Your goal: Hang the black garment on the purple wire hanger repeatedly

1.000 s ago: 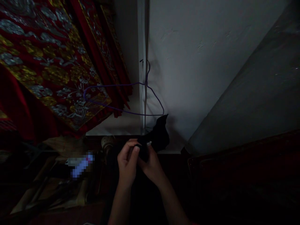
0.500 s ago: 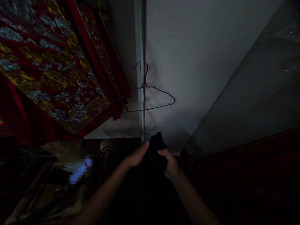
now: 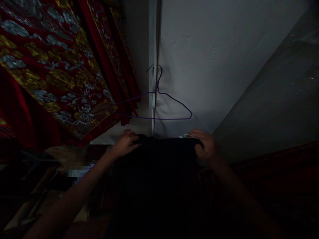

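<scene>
A black garment [image 3: 164, 172] is stretched between my two hands, its top edge nearly level; the room is too dark to tell its exact kind. My left hand [image 3: 126, 143] grips the upper left corner, fingers over the far side and thumb in front. The upper right corner is pinched in my right hand [image 3: 204, 143], where a small pale strip or cord shows at the edge. Just above the cloth hangs a thin purple wire hanger [image 3: 171, 118], with nothing on it and apart from both hands.
The hanger's hook crosses a narrow upright strip [image 3: 152, 39] against the pale wall [image 3: 199, 59]. Red cloth with gold and silver embroidery [image 3: 62, 76] hangs at left. Below it stands dim wooden furniture [image 3: 37, 199]. A dark slanted panel [image 3: 281, 89] fills the right side.
My hands have moved apart and slightly up, spreading the garment from a bunched fold into a wide, straight top edge. The hanger still hangs in place.
</scene>
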Demonstrator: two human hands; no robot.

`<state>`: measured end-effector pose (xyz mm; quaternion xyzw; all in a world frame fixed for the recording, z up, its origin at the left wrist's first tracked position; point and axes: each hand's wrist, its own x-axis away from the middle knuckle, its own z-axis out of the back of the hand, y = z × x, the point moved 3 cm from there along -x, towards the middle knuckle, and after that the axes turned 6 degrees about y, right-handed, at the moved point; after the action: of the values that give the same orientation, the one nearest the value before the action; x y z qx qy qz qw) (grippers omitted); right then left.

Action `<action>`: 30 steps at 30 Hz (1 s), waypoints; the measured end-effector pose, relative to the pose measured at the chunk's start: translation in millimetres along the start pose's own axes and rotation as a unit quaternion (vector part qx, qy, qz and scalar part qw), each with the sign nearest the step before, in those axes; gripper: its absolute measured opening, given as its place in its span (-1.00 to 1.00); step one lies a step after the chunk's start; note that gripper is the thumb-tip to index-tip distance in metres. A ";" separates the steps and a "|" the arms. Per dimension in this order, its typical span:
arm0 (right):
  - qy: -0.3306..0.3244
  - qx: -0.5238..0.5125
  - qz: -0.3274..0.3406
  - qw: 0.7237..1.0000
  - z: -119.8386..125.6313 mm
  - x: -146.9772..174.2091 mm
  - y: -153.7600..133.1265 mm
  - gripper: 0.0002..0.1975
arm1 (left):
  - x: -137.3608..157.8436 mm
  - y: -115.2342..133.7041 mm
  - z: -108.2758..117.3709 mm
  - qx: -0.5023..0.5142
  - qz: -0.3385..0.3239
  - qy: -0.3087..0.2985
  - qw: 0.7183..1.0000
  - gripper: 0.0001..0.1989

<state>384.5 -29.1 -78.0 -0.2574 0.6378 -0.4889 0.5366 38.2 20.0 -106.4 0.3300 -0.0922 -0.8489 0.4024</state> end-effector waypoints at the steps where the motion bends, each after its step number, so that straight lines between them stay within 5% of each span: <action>1: 0.003 0.019 0.040 0.999 -0.7 -9.0 1.1 -0.90 | 0.4 -2.9 9.8 -0.003 0.010 0.010 1.000 -0.78; 7: 0.116 -0.037 0.063 0.991 -40.5 -51.9 10.9 -0.75 | 16.9 18.8 44.0 0.016 0.057 -0.002 0.998 -0.66; 10: 0.043 -0.070 0.054 0.995 -78.9 -70.0 11.9 -0.69 | 22.7 25.5 50.0 -0.027 0.048 -0.008 0.998 -0.67; 15: -0.103 0.018 0.072 0.992 -117.2 -87.1 31.8 -0.67 | 24.9 6.9 59.1 -0.242 0.029 -0.024 0.970 -0.73; 18: -0.110 0.045 0.074 0.990 -107.4 -84.4 46.0 -0.66 | 27.5 -6.8 65.1 -0.301 0.077 -0.049 0.949 -0.72; 21: -0.089 0.056 0.088 0.991 -79.2 -77.3 46.0 -0.68 | 29.7 -8.7 68.7 -0.237 0.146 -0.062 0.958 -0.66; 28: -0.072 0.161 0.159 0.972 -14.5 -75.8 2.6 -0.71 | 2.0 23.6 84.5 -0.158 0.123 0.072 0.977 -0.70; 30: -0.071 0.182 0.168 0.966 -5.9 -76.2 -6.6 -0.70 | -9.5 25.2 88.6 -0.141 0.136 0.065 0.978 -0.71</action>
<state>399.9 35.4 -39.4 -0.0787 0.5324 -0.4802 0.6927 2.1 0.8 -23.3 0.3090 0.0113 -0.7673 0.5618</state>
